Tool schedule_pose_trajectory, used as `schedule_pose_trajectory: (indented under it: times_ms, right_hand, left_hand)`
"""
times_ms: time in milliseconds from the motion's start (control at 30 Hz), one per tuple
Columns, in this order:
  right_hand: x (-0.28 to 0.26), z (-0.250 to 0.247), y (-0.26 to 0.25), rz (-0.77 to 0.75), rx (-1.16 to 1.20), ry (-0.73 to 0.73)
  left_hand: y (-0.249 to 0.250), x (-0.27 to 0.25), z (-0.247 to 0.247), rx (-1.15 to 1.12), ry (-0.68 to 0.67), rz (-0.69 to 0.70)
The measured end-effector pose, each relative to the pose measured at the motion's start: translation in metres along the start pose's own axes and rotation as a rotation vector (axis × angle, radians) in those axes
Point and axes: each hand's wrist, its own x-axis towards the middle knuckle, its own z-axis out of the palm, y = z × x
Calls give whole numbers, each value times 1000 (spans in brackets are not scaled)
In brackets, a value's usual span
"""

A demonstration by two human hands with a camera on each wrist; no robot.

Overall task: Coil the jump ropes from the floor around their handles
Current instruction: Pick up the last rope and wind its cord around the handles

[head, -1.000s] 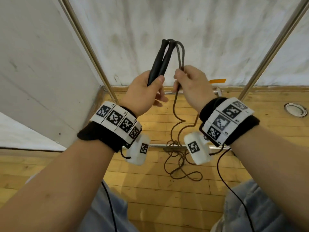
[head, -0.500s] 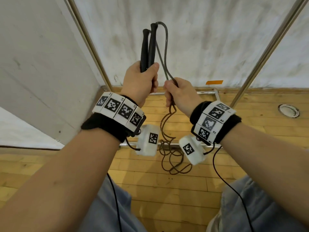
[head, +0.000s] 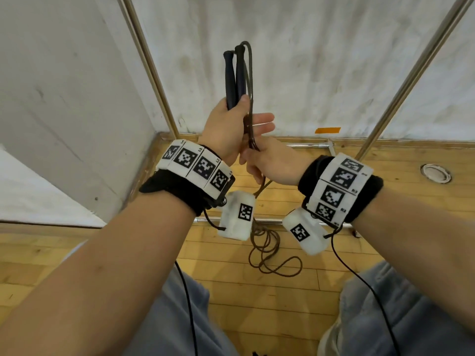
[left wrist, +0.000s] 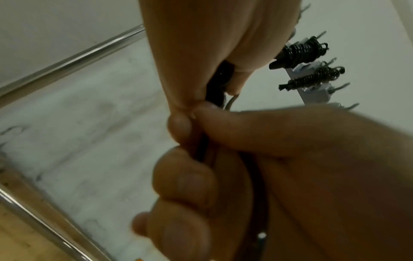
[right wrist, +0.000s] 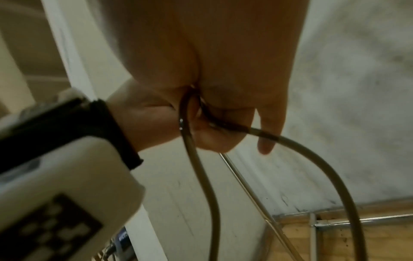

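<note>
The two black handles of the jump rope stand side by side in the upper centre of the head view, long axis near upright, their rope ends pointing up at the wall. The brown rope leaves their tops, runs down past the left thumb, passes through the right hand and falls to a loose tangle on the floor in the lower centre.

The left hand grips the lower part of both handles with thumb and palm, while two of its fingers stretch out straight to the right. The right hand, just below and touching it, has its fingers curled round the rope.

The right wrist view shows what the head view hides: two strands of rope come out from under the palm and curve downward. The left wrist view, blurred, shows the right hand's fingers pinching the dark strand, and, at the upper right of its frame, two coiled ropes hanging on a white wall rack.

The floor is pale wooden boards; white stained walls meet in a corner, with metal rails slanting across them and an orange tape mark low on the wall.
</note>
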Motion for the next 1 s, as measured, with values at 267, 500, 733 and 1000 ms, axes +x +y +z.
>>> schedule_pose_trajectory:
  times_ms: [267,500,733,1000]
  right_hand:
    - [6,0,0,49,-30,-41]
    - [7,-15,9,11,1,38]
    - [3,-17,26,40,-123,14]
    - [2,-38,37,10,-376,26]
  left_hand:
    - [5,3,5,-102,52,-13]
    - [6,22,-6,-21,365,140]
    - [7,36,-30,50,609,193]
    - [-13,36,-63,1051,513,298]
